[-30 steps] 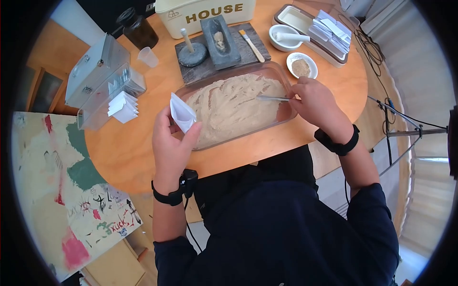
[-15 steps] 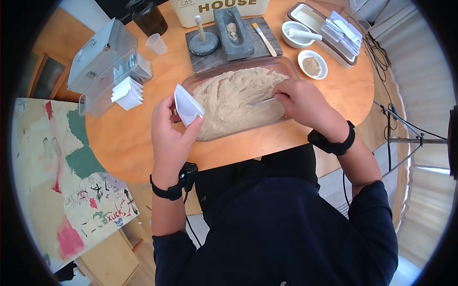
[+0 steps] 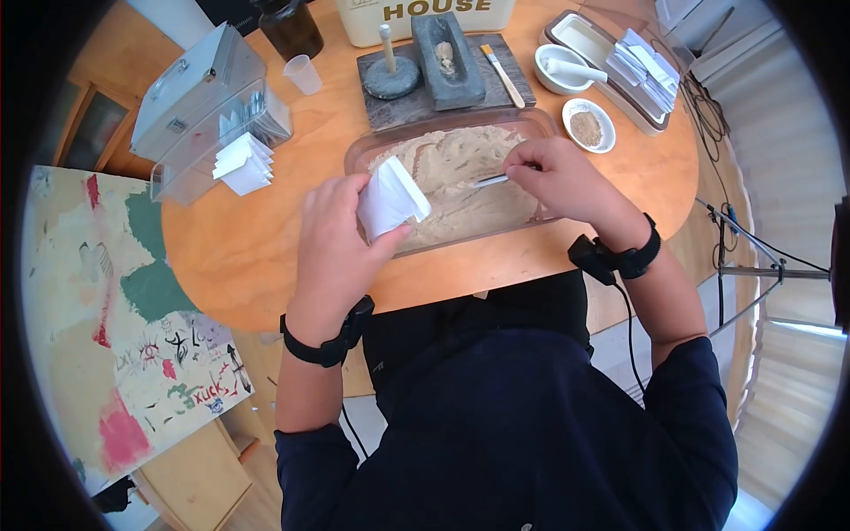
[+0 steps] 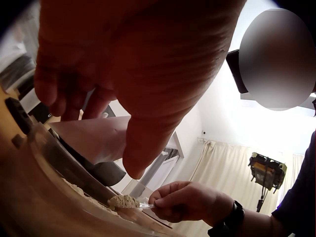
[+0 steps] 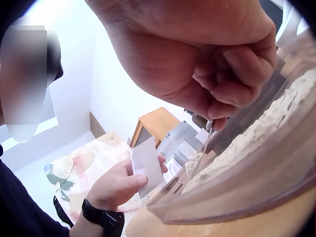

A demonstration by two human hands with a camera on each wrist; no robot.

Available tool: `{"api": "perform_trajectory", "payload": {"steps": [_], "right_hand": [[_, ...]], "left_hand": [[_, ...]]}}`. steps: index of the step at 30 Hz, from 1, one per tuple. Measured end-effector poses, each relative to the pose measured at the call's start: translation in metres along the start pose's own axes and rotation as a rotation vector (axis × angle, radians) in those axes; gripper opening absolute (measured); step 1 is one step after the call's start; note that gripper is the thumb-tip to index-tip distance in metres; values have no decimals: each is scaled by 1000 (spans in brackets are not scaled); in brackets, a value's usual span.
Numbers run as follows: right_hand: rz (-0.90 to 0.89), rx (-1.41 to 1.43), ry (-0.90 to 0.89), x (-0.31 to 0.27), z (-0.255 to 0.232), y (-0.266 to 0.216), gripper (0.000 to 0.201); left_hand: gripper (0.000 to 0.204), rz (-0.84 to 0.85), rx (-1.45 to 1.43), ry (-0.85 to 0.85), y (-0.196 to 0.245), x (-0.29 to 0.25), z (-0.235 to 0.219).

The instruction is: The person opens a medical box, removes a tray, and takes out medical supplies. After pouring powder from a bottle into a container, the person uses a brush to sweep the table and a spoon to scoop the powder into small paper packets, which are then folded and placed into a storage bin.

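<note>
Over the left end of the tray, my left hand [image 3: 336, 243] holds a folded white paper packet [image 3: 387, 196] between thumb and fingers, its folded edge turned to the right. My right hand [image 3: 571, 181] pinches a thin metal spoon [image 3: 492, 180] by its handle. A heap of pale powder [image 4: 123, 201] sits on the spoon's end in the left wrist view, low over the tray. The clear rectangular tray [image 3: 354, 157] holds a wide bed of the same beige powder [image 3: 482, 212]. In the right wrist view, the packet [image 5: 147, 168] is apart from the spoon.
Behind the tray, a dark board [image 3: 376, 111] bears a stone trough [image 3: 449, 75], a stone grinding wheel [image 3: 391, 80] and a brush [image 3: 503, 77]. To the right are a dish of powder [image 3: 589, 126], a mortar [image 3: 567, 71] and paper packets [image 3: 644, 71]. More packets [image 3: 243, 165] stand left.
My left hand has moved right with the packet and turned it toward the spoon. My right hand has shifted left over the powder, and the spoon now carries a heap.
</note>
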State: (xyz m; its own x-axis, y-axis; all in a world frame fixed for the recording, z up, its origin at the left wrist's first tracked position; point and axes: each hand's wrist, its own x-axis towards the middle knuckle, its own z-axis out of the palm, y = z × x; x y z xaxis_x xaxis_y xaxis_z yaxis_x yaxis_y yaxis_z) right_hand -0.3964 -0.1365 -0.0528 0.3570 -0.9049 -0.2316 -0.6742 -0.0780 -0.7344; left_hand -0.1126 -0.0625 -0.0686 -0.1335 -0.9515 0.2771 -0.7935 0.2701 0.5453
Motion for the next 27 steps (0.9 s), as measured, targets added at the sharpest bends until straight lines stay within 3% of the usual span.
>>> {"api": "perform_trajectory", "payload": {"steps": [7, 9, 15, 22, 25, 27], "right_hand": [[-107, 75, 105, -10, -42, -15, 18], [-86, -38, 78, -11, -47, -26, 19], [-230, -108, 96, -1, -36, -36, 19], [-279, -256, 77, 5, -22, -49, 16], [-436, -381, 166, 6, -12, -49, 12], [-670, -576, 315, 3, -6, -49, 5]], "left_hand": [[59, -1, 40, -112, 16, 14, 8], [59, 4, 40, -103, 19, 17, 11], [61, 8, 33, -96, 24, 20, 14], [63, -17, 43, -157, 24, 21, 15], [63, -13, 22, -149, 25, 23, 16], [62, -9, 1, -119, 25, 24, 17]]}}
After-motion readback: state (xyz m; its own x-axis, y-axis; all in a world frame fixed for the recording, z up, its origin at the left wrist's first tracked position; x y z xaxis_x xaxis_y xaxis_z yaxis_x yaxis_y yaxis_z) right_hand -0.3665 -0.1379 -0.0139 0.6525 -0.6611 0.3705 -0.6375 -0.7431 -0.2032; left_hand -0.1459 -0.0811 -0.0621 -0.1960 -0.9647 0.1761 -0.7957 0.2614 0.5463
